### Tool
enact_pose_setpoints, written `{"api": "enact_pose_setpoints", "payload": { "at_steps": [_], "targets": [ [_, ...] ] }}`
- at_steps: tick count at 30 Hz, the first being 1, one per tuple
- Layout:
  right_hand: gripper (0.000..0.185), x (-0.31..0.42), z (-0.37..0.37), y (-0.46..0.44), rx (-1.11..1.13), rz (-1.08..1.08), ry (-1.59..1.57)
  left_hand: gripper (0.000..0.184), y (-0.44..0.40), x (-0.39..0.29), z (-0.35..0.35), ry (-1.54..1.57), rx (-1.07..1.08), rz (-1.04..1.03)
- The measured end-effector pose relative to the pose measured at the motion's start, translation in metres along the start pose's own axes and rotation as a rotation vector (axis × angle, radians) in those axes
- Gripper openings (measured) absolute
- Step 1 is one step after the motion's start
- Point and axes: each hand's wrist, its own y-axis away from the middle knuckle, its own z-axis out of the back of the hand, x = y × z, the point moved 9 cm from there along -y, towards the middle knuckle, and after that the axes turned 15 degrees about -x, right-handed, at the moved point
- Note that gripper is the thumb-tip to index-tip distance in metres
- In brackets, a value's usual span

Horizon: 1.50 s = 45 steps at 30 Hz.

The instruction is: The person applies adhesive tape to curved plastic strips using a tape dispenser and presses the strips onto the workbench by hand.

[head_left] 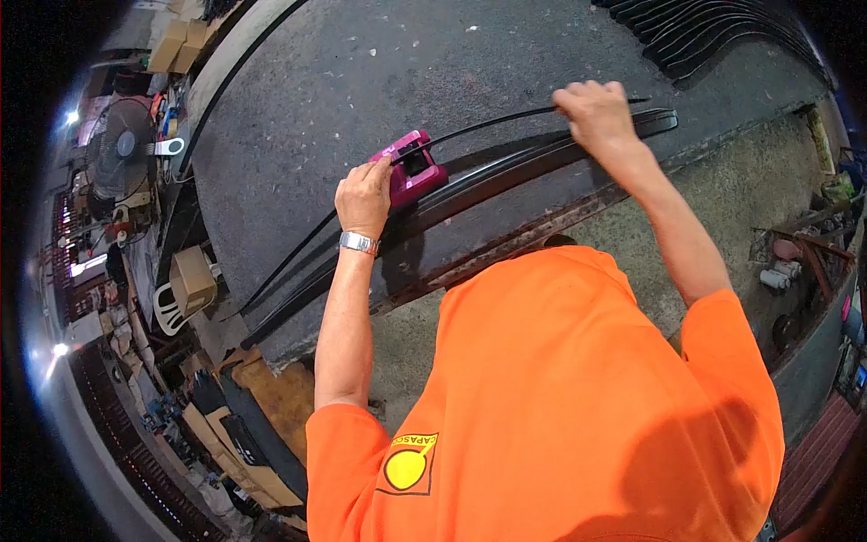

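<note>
A long thin black strip (492,120) runs across the dark work table (334,99). My left hand (364,197) is closed on the strip beside a magenta block-shaped tool (418,172), through which the strip passes. Near the strip's right end, my right hand (596,113) pinches it, raised a little off the table. A wider glossy dark strip (506,173) lies along the table's near edge, between the thin strip and my body. The left fingertips touch or nearly touch the tool; which one I cannot tell.
Several wavy black strips (709,32) lie at the table's top right. A fan (122,149), a cardboard box (192,280) and a white plastic chair (169,310) stand to the left. Spray cans (775,278) sit on the right, beyond the floor (713,203).
</note>
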Motion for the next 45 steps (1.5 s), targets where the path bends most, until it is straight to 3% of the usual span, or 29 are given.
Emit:
{"api": "enact_pose_setpoints", "payload": {
  "at_steps": [5, 17, 25, 33, 37, 40, 41, 43, 45],
  "targets": [
    [0.004, -0.086, 0.020, 0.035, 0.033, -0.072, 0.150, 0.020, -0.005, -0.005, 0.000, -0.024, 0.049, 0.014],
    [0.015, -0.304, 0.090, 0.153, 0.231, -0.370, 0.487, 0.017, -0.010, -0.007, -0.002, -0.100, 0.122, 0.072],
    [0.022, -0.415, 0.163, 0.235, 0.445, -0.715, 0.690, 0.019, -0.016, -0.016, -0.008, -0.133, 0.157, 0.066],
    [0.044, -0.550, 0.256, 0.366, 0.485, -0.847, 1.018, 0.021, -0.019, -0.017, -0.009, -0.171, 0.198, 0.062],
    [0.045, -0.561, 0.312, 0.393, 0.606, -0.980, 1.125, 0.022, -0.021, -0.017, -0.011, -0.190, 0.234, 0.066],
    [0.044, -0.599, 0.361, 0.441, 0.477, -0.998, 1.249, 0.023, -0.024, -0.017, -0.012, -0.188, 0.243, 0.061],
    [0.045, -0.587, 0.374, 0.436, 0.563, -1.098, 1.229, 0.023, -0.025, -0.018, -0.013, -0.188, 0.253, 0.063],
    [0.041, -0.550, 0.401, 0.413, 0.504, -1.062, 1.380, 0.024, -0.029, -0.021, -0.017, -0.185, 0.272, 0.067],
    [0.026, -0.469, 0.416, 0.334, 0.332, -0.989, 1.129, 0.023, -0.036, -0.032, -0.021, -0.170, 0.268, 0.047]
  ]
}}
